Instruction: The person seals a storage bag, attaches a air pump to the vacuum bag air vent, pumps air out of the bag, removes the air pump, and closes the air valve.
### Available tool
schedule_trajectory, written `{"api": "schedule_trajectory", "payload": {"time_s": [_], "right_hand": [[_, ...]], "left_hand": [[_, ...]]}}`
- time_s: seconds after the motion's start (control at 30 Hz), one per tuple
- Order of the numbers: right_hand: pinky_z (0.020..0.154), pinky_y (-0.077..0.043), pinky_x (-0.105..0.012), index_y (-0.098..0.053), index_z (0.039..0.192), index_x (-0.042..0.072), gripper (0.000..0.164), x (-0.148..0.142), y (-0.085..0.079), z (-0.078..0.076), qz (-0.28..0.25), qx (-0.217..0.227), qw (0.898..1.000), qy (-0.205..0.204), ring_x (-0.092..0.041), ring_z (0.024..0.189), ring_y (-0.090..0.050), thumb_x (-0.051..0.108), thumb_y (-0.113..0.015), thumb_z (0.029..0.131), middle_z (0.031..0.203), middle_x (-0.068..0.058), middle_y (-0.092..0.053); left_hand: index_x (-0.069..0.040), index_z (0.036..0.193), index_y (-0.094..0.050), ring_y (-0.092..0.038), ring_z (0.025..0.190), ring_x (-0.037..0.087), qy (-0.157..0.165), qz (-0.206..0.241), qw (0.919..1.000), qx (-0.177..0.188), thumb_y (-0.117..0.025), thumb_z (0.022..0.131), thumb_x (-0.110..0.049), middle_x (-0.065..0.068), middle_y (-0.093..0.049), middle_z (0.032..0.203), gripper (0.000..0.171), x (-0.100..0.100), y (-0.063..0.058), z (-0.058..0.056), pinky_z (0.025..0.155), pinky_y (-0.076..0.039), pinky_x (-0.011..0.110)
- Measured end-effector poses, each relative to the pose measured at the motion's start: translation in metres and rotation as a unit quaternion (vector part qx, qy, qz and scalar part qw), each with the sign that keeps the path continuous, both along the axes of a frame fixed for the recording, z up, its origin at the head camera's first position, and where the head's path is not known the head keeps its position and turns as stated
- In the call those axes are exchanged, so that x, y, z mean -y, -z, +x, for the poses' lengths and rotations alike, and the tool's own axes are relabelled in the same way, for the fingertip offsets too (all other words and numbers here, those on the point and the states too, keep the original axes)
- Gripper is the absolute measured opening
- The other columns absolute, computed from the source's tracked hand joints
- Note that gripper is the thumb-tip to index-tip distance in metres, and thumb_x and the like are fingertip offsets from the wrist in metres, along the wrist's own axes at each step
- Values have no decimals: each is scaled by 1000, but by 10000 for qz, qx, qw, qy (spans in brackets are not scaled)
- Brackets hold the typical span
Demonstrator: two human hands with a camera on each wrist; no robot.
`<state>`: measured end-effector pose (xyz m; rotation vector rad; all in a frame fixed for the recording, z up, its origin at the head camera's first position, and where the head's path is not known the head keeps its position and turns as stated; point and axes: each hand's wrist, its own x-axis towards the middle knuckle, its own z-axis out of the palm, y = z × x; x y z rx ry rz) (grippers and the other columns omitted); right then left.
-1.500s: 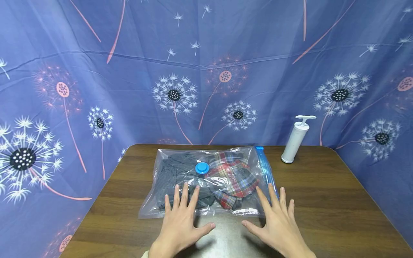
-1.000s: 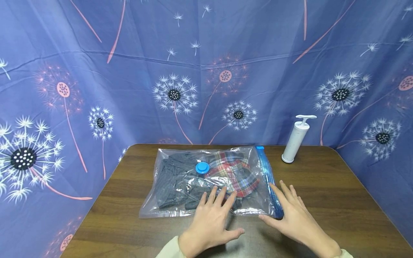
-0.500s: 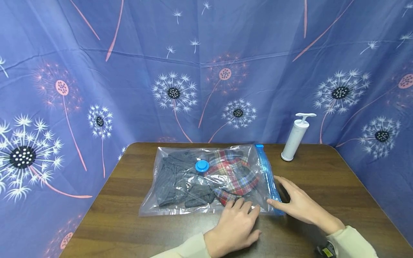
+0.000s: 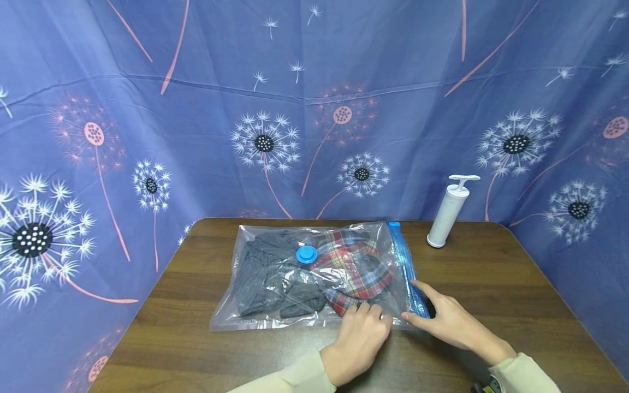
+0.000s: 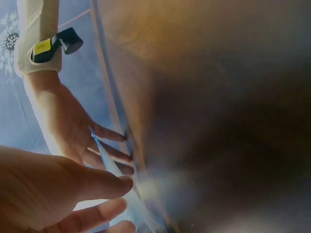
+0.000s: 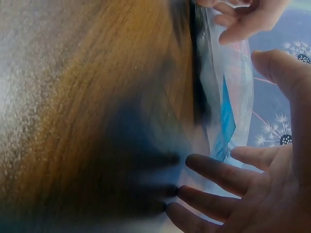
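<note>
Cream sleeves [image 4: 295, 376] reach into my head view from the bottom and end at two bare hands. I see the left hand [image 4: 356, 341] at the near edge of a clear plastic bag [image 4: 228, 311] and the right hand [image 4: 452, 322] at its near right corner, with only a narrow gap between them. The bag lies lengthwise across the desk [image 4: 516, 305], its far edge just short of the desk's back edge. For moving, I have a strip of brown wood in front of the bag, and wider stretches of it out to the desk's left and right edges.

The right hand comes in at a slant, thumb and fingers straight and well apart around the near end of the blue zip strip [image 4: 407, 262], gripping nothing that I can see. The left hand's fingers bend down over the bag's edge; whether they pinch the film, I cannot tell.

Farther off, inside the bag, plaid fabric [image 4: 351, 262] lies toward the zip and dark clothing [image 4: 260, 273] toward the other end, a round blue cap [image 4: 307, 254] set above where they meet. A white hand pump [image 4: 446, 218] stands upright near the back edge, right of the bag. Behind the desk hangs a blue dandelion-print cloth [image 4: 196, 125].
</note>
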<state>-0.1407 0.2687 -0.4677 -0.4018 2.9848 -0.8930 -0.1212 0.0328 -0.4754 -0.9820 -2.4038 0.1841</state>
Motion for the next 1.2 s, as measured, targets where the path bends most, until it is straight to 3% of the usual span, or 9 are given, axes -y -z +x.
{"api": "schedule_trajectory", "payload": {"time_s": [0.2, 0.4, 0.63, 0.9, 1.03, 1.2], "right_hand": [[89, -57, -58, -48, 149, 1, 86, 0, -1, 1, -26, -21, 10000, 69, -43, 116, -66, 54, -77, 88, 135, -34, -61], [94, -53, -64, -51, 147, 2, 82, -1, -1, 2, -7, -82, 9999, 88, -48, 122, -62, 54, -76, 88, 138, -30, -61], [98, -50, -65, -57, 143, 4, 76, -4, -1, 2, 19, -260, 9997, 36, -47, 127, -60, 54, -76, 88, 139, -22, -63], [98, -50, -66, -58, 142, 6, 71, -1, -5, 7, -139, -244, 9994, -216, -46, 127, -60, 52, -75, 90, 140, -18, -63], [97, -51, -65, -60, 140, 7, 69, 1, -9, 7, -92, -456, 9984, -319, -43, 126, -61, 51, -77, 90, 138, -15, -64], [97, -52, -63, -61, 139, 7, 68, 1, -11, 5, 41, -639, 9973, -361, -42, 125, -62, 49, -78, 89, 136, -14, -65]], "left_hand": [[-27, 81, -72, -58, 67, 8, -17, -46, 9999, 144, -87, 71, -27, -10, -64, 77, 19, 1, 0, -2, 52, -40, 23], [-26, 79, -74, -56, 62, 7, -44, -12, 9997, 242, -89, 69, -26, -9, -62, 76, 19, 5, 4, -2, 47, -39, 21], [-23, 79, -71, -56, 62, 7, -42, 161, 9981, 589, -87, 73, -20, -9, -63, 77, 18, 18, 2, 0, 45, -40, 20], [-25, 80, -73, -57, 67, 5, 347, 640, 9956, 584, -85, 75, -14, -13, -66, 79, 17, 51, 7, 5, 50, -44, 17], [-25, 84, -74, -61, 73, 5, 638, 738, 9932, 643, -82, 83, -20, -13, -68, 84, 9, 71, 4, 7, 59, -51, 16], [-27, 82, -71, -61, 73, 6, 1004, 689, 9888, 868, -79, 89, -29, -13, -64, 82, 11, 102, 1, 8, 58, -50, 18]]}}
